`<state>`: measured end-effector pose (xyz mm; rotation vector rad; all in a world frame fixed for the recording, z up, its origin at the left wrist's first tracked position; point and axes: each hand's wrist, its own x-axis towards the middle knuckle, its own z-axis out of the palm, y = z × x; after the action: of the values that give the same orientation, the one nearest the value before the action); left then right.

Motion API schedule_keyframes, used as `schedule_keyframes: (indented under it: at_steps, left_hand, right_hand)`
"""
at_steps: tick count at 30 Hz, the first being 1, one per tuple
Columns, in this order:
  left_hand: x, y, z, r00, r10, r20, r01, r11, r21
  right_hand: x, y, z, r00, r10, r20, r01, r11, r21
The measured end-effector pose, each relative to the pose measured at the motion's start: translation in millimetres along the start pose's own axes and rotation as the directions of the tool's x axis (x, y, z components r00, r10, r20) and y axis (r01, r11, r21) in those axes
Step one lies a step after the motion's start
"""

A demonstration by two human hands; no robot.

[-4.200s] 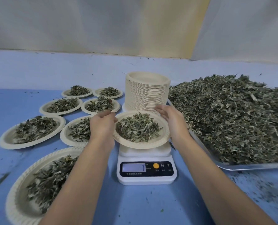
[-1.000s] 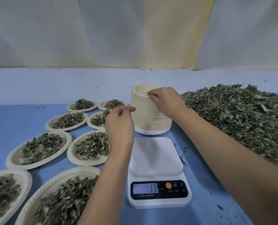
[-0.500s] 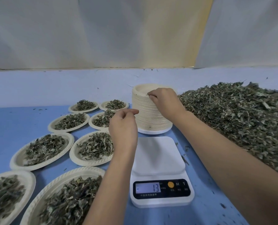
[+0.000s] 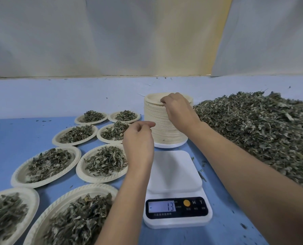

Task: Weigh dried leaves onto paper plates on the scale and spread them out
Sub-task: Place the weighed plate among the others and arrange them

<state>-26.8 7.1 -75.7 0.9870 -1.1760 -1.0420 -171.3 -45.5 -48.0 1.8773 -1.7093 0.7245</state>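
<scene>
A tall stack of beige paper plates (image 4: 162,124) stands behind the white digital scale (image 4: 173,172), whose platform is bare and whose display reads 13. My right hand (image 4: 178,110) rests on top of the stack, fingers curled over the top plate's rim and pinching at it. My left hand (image 4: 138,140) hovers beside the stack's left side, fingers loosely curled with the fingertips near the plates, holding nothing. A large heap of dried leaves (image 4: 263,131) lies to the right.
Several filled paper plates cover the blue table on the left, such as one plate (image 4: 101,163) beside my left wrist and a near plate (image 4: 71,218) at the front. Leaf crumbs are scattered around the scale. A pale wall stands behind.
The filled plate seen on the scale earlier is gone from it. In the last second both hands have stayed at the plate stack, the left one drifting slightly closer.
</scene>
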Motion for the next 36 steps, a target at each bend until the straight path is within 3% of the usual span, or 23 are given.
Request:
schedule_keyframes:
  at_steps: [3, 6, 12, 14, 16, 17, 18, 20, 22, 24, 29, 32, 36]
  left_hand:
    - [3.7, -0.8, -0.4, 1.000, -0.003, -0.015, 0.002, 0.999, -0.041]
    - [10.2, 1.4, -3.8, 0.999, -0.021, -0.047, 0.013, 0.985, -0.172]
    - [15.3, 2.3, -29.9, 0.992, -0.051, -0.115, 0.031, 0.985, -0.168]
    - [13.1, -1.3, -36.5, 0.994, -0.062, -0.090, 0.054, 0.995, -0.089]
    - [10.2, -3.9, -41.0, 0.995, -0.087, -0.037, 0.087, 0.996, -0.015]
    - [8.0, -3.5, -42.2, 0.995, -0.099, 0.004, 0.098, 0.995, 0.021]
    - [6.6, -3.8, -43.8, 0.993, -0.106, 0.049, 0.104, 0.993, 0.058]
    - [5.8, -6.8, -47.1, 0.981, -0.145, 0.129, 0.133, 0.986, 0.101]
    - [5.3, -10.5, -50.2, 0.975, -0.170, 0.145, 0.145, 0.975, 0.167]
    - [6.0, -14.8, -53.1, 0.979, -0.174, 0.106, 0.145, 0.961, 0.237]
    - [12.3, -25.3, -53.1, 0.964, -0.265, 0.017, 0.249, 0.924, 0.289]
    - [14.0, -30.5, -51.4, 0.961, -0.278, 0.001, 0.264, 0.915, 0.304]
    - [16.3, -33.6, -51.5, 0.962, -0.273, -0.019, 0.264, 0.906, 0.331]
  right_hand:
    - [-10.9, -9.2, -9.8, 0.989, -0.048, -0.139, 0.059, 0.995, 0.081]
    - [-31.1, -30.7, -18.4, 0.951, -0.188, -0.246, 0.230, 0.961, 0.154]
    - [-75.9, -53.5, -25.8, 0.903, -0.346, -0.256, 0.401, 0.892, 0.208]
    - [-83.0, -54.7, -28.7, 0.948, -0.264, -0.175, 0.303, 0.917, 0.260]
    - [-85.3, -52.6, -32.8, 0.997, 0.014, -0.077, 0.019, 0.912, 0.410]
    - [-84.9, -51.0, -36.0, 0.983, 0.175, -0.055, -0.128, 0.868, 0.480]
    - [-84.5, -47.1, -37.9, 0.945, 0.326, -0.007, -0.269, 0.790, 0.551]
    - [-84.3, -40.1, -43.2, 0.832, 0.521, 0.192, -0.484, 0.510, 0.711]
    - [-87.3, -31.5, -40.5, 0.753, 0.549, 0.363, -0.563, 0.252, 0.787]
    - [-92.7, -24.0, -34.1, 0.709, 0.575, 0.408, -0.601, 0.192, 0.776]
    - [-104.6, -15.7, -24.2, 0.657, 0.620, 0.429, -0.686, 0.255, 0.682]
    - [-109.4, -15.8, -21.0, 0.582, 0.649, 0.490, -0.762, 0.226, 0.606]
    - [-112.1, -15.2, -15.7, 0.578, 0.650, 0.493, -0.764, 0.219, 0.607]
